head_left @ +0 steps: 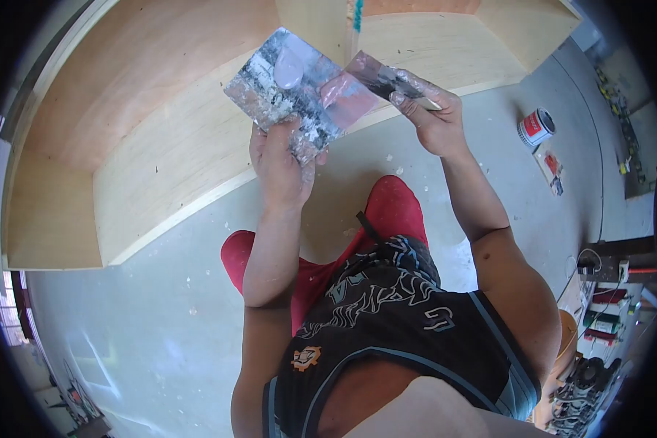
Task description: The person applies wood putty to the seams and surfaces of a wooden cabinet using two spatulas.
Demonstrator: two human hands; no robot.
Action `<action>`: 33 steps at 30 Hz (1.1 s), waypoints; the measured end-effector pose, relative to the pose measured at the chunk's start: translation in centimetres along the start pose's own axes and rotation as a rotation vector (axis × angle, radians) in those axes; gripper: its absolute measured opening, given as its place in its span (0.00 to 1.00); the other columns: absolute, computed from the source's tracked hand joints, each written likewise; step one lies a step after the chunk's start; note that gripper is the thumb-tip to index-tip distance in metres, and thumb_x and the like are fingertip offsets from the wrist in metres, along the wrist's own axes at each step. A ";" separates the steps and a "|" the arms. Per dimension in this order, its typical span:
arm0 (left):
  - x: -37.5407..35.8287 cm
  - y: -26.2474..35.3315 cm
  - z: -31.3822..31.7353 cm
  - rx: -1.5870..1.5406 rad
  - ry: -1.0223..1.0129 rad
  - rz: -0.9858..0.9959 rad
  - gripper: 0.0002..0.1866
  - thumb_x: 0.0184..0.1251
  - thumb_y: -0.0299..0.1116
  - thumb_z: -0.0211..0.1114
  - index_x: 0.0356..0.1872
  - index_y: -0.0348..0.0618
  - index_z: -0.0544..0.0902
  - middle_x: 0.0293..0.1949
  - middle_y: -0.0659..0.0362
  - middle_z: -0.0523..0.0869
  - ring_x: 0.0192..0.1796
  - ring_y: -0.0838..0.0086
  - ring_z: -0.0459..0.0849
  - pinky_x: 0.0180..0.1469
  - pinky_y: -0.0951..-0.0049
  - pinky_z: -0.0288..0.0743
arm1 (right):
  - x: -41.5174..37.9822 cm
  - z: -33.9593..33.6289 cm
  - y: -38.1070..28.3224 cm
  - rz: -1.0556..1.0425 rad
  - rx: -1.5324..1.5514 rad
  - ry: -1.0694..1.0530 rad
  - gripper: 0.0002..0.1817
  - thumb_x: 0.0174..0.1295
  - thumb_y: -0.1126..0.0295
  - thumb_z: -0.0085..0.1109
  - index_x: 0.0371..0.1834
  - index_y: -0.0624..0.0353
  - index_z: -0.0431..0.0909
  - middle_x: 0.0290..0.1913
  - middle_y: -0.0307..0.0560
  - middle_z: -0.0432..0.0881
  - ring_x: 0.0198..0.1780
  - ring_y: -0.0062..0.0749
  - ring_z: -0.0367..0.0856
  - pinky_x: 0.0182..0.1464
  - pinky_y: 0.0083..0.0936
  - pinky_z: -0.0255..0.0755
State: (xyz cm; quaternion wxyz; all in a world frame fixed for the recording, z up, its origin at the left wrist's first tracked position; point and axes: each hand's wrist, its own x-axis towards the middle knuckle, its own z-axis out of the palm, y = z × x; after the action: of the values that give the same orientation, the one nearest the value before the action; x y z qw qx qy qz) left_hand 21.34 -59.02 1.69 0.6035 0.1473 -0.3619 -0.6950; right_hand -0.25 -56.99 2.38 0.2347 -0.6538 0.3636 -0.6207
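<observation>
My left hand (279,157) is closed around the lower part of a square mixing plate (269,98), whose face is crusted with white and dark smears. A pale lilac blob of putty (288,69) sits near the plate's top, and a pink patch of putty (350,104) spreads over its right corner. In my right hand (436,117) is a putty knife (376,75), its handle gripped between thumb and fingers. The wide blade meets or overlaps the plate's right edge beside the pink patch; exact contact is hard to tell. Dried residue marks the fingers of both hands.
A pale plywood cabinet frame (175,135) curves across the view in front of me. On the grey floor (160,321) to the right stands a red-and-white can (537,127), with a smeared scraper or board (550,166) beside it. Tools and cables lie at the lower right.
</observation>
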 end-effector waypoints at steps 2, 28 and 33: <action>0.4 -0.3 2.4 -0.006 0.062 -0.027 0.17 0.51 0.22 0.57 0.45 0.39 0.71 0.40 0.57 0.77 0.36 0.70 0.79 0.29 0.71 0.75 | 0.0 -1.1 0.3 0.070 0.038 0.001 0.18 0.58 0.84 0.56 0.53 0.65 0.75 0.49 0.47 0.80 0.50 0.26 0.75 0.54 0.23 0.69; 0.4 -0.7 -0.7 0.592 0.013 0.266 0.20 0.57 0.23 0.55 0.53 0.35 0.67 0.44 0.56 0.77 0.45 0.76 0.75 0.45 0.74 0.70 | 1.5 -1.0 -4.3 -0.504 -0.896 -0.231 0.27 0.35 0.87 0.53 0.41 0.52 0.83 0.46 0.37 0.82 0.49 0.37 0.76 0.49 0.31 0.70; -0.6 0.3 -0.6 0.743 -0.124 0.460 0.20 0.58 0.25 0.55 0.53 0.30 0.67 0.45 0.56 0.77 0.47 0.75 0.73 0.51 0.75 0.66 | 0.0 2.6 -6.8 -0.413 -1.003 -0.356 0.26 0.35 0.86 0.54 0.42 0.55 0.82 0.48 0.39 0.82 0.48 0.39 0.76 0.50 0.33 0.67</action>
State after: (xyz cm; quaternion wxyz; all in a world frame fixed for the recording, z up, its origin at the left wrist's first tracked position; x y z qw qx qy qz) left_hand 22.04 -58.69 1.32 0.6257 0.2280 -0.6461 -0.3728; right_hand 3.57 -53.14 7.22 -0.1728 -0.8372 0.4333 -0.2855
